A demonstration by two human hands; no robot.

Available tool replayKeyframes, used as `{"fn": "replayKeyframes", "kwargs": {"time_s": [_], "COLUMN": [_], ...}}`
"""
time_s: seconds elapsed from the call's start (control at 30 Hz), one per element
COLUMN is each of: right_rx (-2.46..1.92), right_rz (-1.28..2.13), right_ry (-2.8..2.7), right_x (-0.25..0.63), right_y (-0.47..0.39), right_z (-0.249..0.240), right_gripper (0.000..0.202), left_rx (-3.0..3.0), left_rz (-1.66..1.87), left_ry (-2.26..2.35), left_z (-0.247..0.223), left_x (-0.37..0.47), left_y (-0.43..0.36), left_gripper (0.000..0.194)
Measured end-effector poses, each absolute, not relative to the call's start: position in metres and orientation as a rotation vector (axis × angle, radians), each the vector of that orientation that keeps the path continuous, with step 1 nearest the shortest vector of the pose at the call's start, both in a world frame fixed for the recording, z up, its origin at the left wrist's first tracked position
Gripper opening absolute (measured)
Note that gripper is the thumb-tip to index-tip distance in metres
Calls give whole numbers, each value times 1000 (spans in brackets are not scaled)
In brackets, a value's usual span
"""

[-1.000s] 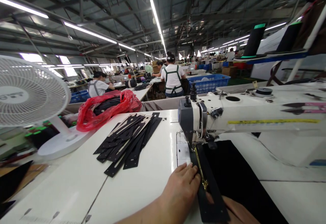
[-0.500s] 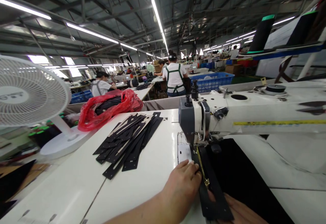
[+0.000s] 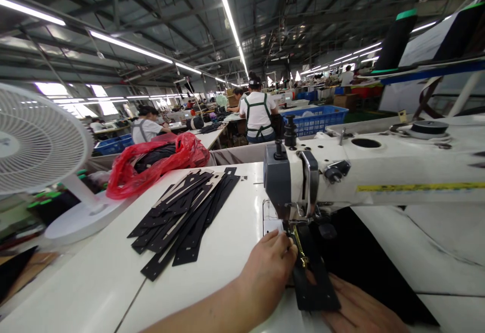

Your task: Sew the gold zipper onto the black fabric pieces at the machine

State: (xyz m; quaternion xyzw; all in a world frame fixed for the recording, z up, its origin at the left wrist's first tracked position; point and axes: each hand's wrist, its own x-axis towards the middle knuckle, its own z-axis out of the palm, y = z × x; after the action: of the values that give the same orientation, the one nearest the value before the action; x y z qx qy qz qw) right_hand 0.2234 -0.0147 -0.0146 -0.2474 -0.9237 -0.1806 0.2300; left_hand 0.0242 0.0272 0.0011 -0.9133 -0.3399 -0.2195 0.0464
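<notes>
A white sewing machine (image 3: pixel 379 171) stands on the white table (image 3: pixel 227 252). Under its needle lies a black strip with a gold zipper (image 3: pixel 312 285), laid on a larger black fabric panel (image 3: pixel 371 272). My left hand (image 3: pixel 267 272) rests flat on the table, its fingertips pressing the strip's left edge just below the presser foot. My right hand (image 3: pixel 356 310) lies on the black fabric at the strip's near end, partly tucked under it.
A pile of several black cut strips (image 3: pixel 182 217) lies left of the machine. Behind it sits a red plastic bag (image 3: pixel 155 163). A white fan (image 3: pixel 36 146) stands at the left. Other workers (image 3: pixel 259 115) are at tables behind, near a blue crate (image 3: pixel 316 121).
The zipper strip has fed further under the needle, away from me. Both hands followed it toward the machine. The view shifted slightly.
</notes>
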Motion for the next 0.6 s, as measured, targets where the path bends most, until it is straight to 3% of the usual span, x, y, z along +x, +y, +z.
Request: {"fn": "replayKeyframes", "kwargs": {"time_s": [0.27,0.6], "right_rx": [-786,-805], "right_rz": [-256,-212], "right_ry": [-2388,-2473], "right_x": [218,216], "right_y": [-4,4], "right_z": [-38,-4], "right_gripper": [46,47], "left_rx": [-2819,-2806], "left_rz": [-752,-880], "left_ry": [-1104,-1174], "left_z": [-1,-12], "left_x": [24,24], "left_y": [35,35], "left_gripper": [15,15]}}
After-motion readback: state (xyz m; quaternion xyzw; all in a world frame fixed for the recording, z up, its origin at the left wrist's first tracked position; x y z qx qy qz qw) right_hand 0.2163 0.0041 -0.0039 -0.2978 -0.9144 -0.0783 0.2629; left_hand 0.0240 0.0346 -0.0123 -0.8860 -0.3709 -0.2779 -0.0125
